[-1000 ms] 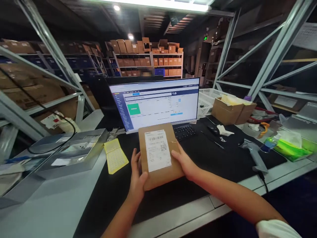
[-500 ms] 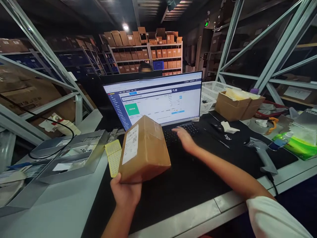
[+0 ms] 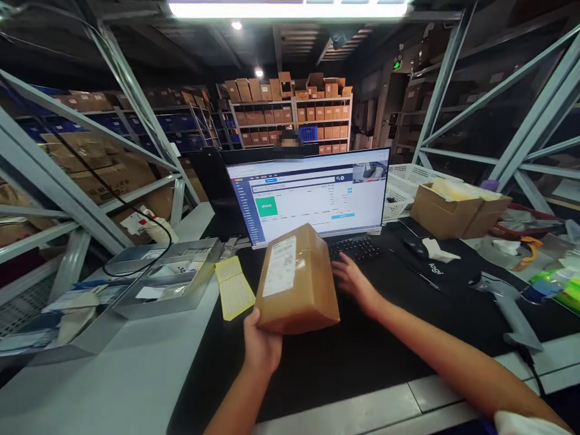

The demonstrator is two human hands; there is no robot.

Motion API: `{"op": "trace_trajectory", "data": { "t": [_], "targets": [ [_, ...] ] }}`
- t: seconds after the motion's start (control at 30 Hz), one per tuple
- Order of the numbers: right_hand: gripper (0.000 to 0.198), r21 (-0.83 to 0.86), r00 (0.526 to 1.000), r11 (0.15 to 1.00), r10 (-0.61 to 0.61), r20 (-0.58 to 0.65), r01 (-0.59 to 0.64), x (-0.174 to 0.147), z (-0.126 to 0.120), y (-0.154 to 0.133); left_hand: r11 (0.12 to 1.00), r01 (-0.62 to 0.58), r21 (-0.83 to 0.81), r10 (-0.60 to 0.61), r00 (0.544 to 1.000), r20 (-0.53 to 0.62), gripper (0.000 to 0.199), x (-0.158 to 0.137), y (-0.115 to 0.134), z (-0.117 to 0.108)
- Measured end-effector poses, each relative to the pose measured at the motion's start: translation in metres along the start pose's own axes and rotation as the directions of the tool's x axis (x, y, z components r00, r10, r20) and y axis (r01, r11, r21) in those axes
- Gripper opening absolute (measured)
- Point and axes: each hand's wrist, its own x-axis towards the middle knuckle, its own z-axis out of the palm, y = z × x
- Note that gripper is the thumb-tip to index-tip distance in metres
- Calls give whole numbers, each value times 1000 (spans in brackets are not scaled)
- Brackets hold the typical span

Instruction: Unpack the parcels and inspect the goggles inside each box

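A brown cardboard box [image 3: 317, 275] with a white shipping label [image 3: 280, 266] is tilted above the black desk mat [image 3: 308, 374]. My left hand [image 3: 263, 341] grips its lower near corner, thumb on the label side and the other fingers hidden beneath. Just right of the box, my right hand [image 3: 356, 281] is held with its fingers apart and nothing in them. It is close to the black keyboard [image 3: 357, 249], which the box partly hides. Behind the box stands a lit monitor [image 3: 312, 199], showing a web page with a green square and a small camera picture at upper right.
Yellow sticker sheets [image 3: 235, 290] lie left of the box, beside grey trays [image 3: 167, 290] of papers. To the right are a mouse [image 3: 414, 246], a pen [image 3: 423, 277], a barcode scanner [image 3: 502, 302] and an open carton [image 3: 446, 211]. A person's head shows behind the monitor.
My right hand has drawn back from the keyboard toward the box. The box is still in my left hand, turned slightly. A small camera picture has appeared on the screen. The view has shifted.
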Motion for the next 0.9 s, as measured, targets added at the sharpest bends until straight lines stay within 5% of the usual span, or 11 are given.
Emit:
{"op": "trace_trajectory", "data": {
  "t": [0.07,0.13,0.27,0.37,0.43,0.5,0.63,0.77,0.9],
  "targets": [
    [78,369,991,926,34,130,-80,-32,18,-8,998,49,43,-52,997,54,45,-1,-12,-7],
    [88,470,994,879,24,107,-72,-56,29,-12,994,72,81,-82,989,125,49,-3,-23,-15],
    [96,430,996,902,8,93,-47,-74,23,-9,991,80,105,-104,962,251,58,-8,-35,-24],
    [92,408,981,907,21,193,-100,-76,1,4,996,79,46,-86,983,165,54,-12,-34,-16],
    [88,329,993,940,56,99,-86,-75,-17,18,995,101,-3,-101,991,90,47,-14,-28,-6],
    [90,207,986,976,95,-135,-65,-72,-36,35,992,120,-46,-118,992,38,41,-14,-16,5],
    [100,58,910,995,96,-402,-80,-64,-72,58,995,-49,-90,44,997,-63,32,-10,31,24],
    [99,59,913,992,129,-388,-115,-61,-82,68,964,-265,-21,264,964,-38,29,-10,112,39],
    [104,76,943,981,191,-274,-177,-67,-65,73,884,-461,73,463,886,-24,32,-18,206,54]
  ]
}}
